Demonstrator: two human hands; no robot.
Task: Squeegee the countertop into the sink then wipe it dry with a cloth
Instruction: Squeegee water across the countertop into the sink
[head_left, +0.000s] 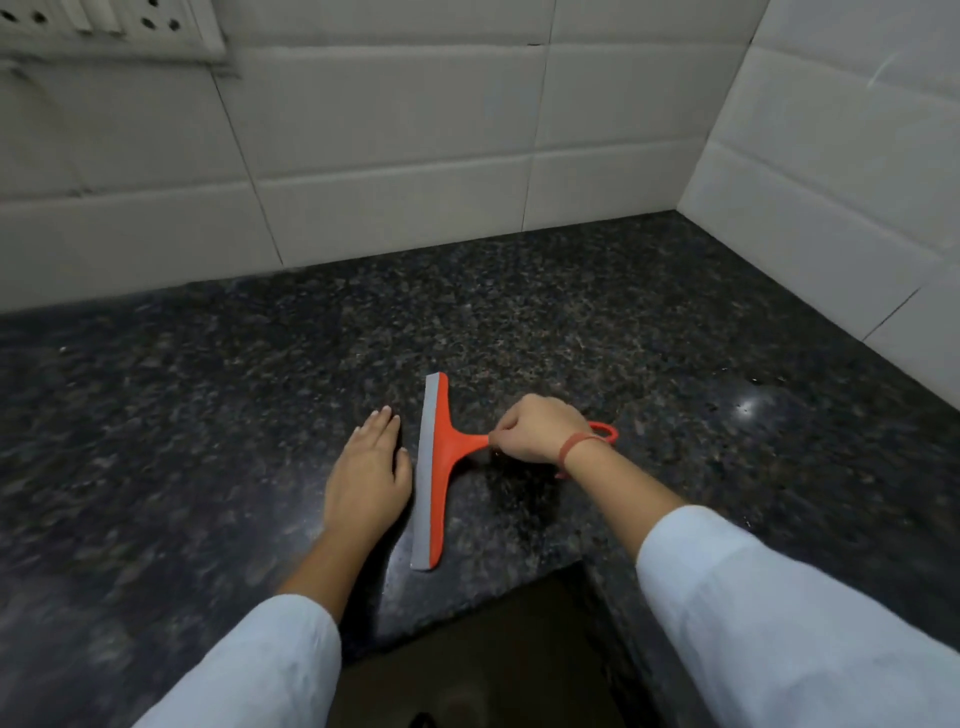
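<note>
An orange squeegee with a grey rubber blade lies on the dark speckled granite countertop, its blade pointing left. My right hand grips its handle, fingers curled round it; the handle's loop sticks out behind my wrist. Flat on the counter just left of the blade rests my left hand, fingers straight and holding nothing. No sink and no cloth are in view.
White tiled walls meet in a corner at the back right. A white socket plate sits on the wall at top left. The counter's front edge forms an inside corner near me, with dark floor below.
</note>
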